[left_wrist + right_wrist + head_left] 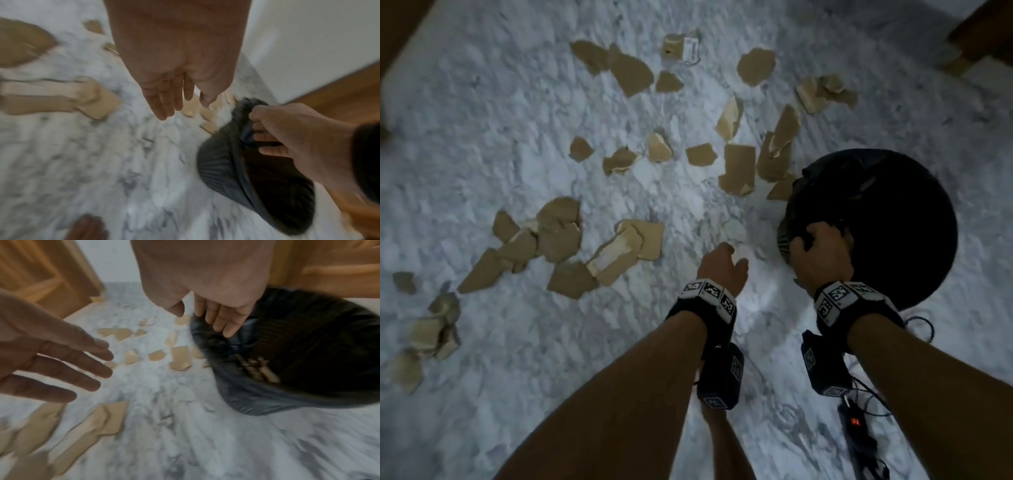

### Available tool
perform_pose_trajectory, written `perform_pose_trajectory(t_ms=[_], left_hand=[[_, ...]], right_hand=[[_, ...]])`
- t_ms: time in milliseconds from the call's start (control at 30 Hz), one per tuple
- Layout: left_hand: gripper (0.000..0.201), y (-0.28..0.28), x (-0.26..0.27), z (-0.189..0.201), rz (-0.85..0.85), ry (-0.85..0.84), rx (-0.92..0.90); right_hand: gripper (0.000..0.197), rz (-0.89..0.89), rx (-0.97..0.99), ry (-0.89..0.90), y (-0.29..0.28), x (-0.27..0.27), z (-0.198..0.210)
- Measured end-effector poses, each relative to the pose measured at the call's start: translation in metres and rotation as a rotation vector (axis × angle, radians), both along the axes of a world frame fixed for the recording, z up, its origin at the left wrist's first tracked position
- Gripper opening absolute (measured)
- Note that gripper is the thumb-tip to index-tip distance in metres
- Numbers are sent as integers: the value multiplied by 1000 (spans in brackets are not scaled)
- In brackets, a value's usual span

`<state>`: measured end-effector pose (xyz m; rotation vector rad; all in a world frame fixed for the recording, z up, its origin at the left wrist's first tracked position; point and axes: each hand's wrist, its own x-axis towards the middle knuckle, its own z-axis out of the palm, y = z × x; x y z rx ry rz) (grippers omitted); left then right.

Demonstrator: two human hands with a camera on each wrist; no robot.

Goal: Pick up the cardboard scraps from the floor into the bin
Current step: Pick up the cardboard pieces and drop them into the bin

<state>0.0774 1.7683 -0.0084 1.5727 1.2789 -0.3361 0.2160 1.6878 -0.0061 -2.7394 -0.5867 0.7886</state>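
Note:
Several torn brown cardboard scraps [633, 240] lie scattered over the white marbled floor [517, 342], from the far middle to the near left. A round black bin [887, 222] with a dark liner stands at the right, with a few scraps [257, 369] inside it. My right hand [818, 250] holds the bin's near rim [242, 126], thumb outside and fingers inside. My left hand [726, 263] hovers just left of the bin, fingers straight and empty [166, 100]. The nearest scrap pile [107, 418] lies to its left.
Wooden furniture legs [983, 37] stand at the far right and a wooden edge [400, 37] at the far left. A black cable and a device with a red light [856, 425] lie on the floor by my right forearm. My leg [722, 445] is below my arms.

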Motion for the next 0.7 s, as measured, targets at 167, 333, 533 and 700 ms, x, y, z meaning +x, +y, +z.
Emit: perform_pose_trajectory(t_ms=[167, 333, 533, 700], left_hand=[[44, 63, -113, 4, 162, 56, 48], [38, 129, -253, 17, 330, 114, 83], [34, 194, -468, 9, 454, 155, 118], [32, 221, -673, -11, 530, 224, 118]], right_hand=[[33, 189, 68, 83, 76, -102, 3], [30, 421, 54, 125, 159, -250, 16], [30, 691, -9, 105, 244, -458, 6], [31, 911, -76, 173, 290, -645, -30]])
